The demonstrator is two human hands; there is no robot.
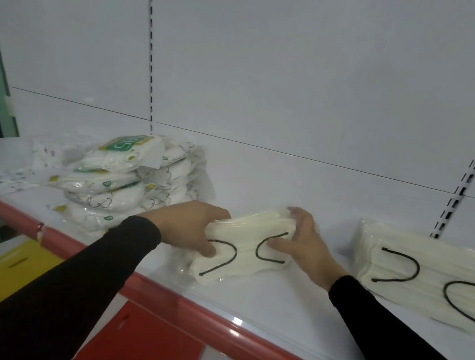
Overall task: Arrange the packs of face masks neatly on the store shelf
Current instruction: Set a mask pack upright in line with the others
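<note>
A clear-wrapped pack of cream face masks with black ear loops [247, 248] lies tilted on the white shelf [274, 307], near its middle. My left hand [192, 225] grips the pack's left end, thumb on top. My right hand [303, 241] grips its right end, fingers curled over the far edge. A second pack of the same kind [425, 274] lies flat at the right. A loose heap of white and green mask packs [123, 177] is piled at the left, just beyond my left hand.
The shelf has a red front strip [212, 323] and a white back panel with slotted uprights [151, 58]. More small printed packs [12, 179] lie at the far left. Below the shelf are yellow [10, 265] and red [147, 345] surfaces.
</note>
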